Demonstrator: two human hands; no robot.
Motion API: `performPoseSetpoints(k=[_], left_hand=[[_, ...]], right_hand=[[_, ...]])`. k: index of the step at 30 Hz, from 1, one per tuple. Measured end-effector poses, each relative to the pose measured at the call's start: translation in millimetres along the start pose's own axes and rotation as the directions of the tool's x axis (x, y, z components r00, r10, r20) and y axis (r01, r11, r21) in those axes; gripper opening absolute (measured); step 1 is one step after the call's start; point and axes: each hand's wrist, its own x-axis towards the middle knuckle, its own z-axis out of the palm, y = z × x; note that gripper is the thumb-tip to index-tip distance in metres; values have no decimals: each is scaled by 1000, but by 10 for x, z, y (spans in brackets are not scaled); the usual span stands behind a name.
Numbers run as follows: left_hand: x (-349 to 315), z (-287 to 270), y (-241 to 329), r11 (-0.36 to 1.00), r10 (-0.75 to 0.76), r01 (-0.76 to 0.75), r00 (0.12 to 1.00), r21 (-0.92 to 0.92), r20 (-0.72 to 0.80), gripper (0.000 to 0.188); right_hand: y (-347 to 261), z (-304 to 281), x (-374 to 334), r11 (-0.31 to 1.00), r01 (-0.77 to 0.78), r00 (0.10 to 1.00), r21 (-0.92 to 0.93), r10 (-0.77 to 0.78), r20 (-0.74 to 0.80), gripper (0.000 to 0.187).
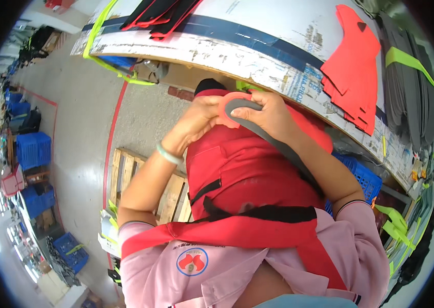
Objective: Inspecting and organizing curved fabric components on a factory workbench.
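In front of my red apron [248, 169], both hands hold a curved, flexible piece, coral [232, 97] on one part and dark grey [283, 147] on another. I cannot tell whether this is one two-sided piece or two layers together. My left hand [201, 117] pinches the coral rim on the left. My right hand [272, 114] grips the bent end, thumb on the grey band, which trails down beside my right forearm. More coral material [312, 131] shows behind that forearm, partly hidden by it.
Ahead stands a worn white table [217, 49]. On it lie a stack of coral cut pieces [353, 77], grey pieces [407, 77] tied with a yellow-green band, and black-and-red pieces [163, 15]. A blue crate [358, 174] sits below right; a wooden pallet [173, 197] lies left.
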Motion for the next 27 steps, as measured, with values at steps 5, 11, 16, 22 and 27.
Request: performPoseSetpoints(k=[5, 11, 16, 22, 27], left_hand=[[-14, 38, -110, 956, -96, 117, 991, -269, 89, 32], [-123, 126, -265, 987, -24, 25, 1000, -157, 5, 35], [-131, -7, -386, 909, -7, 45, 996, -415, 92, 33], [-186, 27, -478, 934, -10, 39, 997, -356, 83, 30], [-174, 73, -480, 907, 57, -13, 994, -421, 91, 31]], right_hand=[[-2, -4, -38, 996, -14, 998, -86, 19, 55, 21], [12, 73, -56, 983, 50, 994, -177, -33, 103, 25], [-26, 47, -36, 977, -28, 990, -213, 57, 132, 29], [55, 124, -74, 967, -13, 989, -255, 51, 142, 29], [72, 75, -78, 981, -56, 981, -188, 89, 171, 35]])
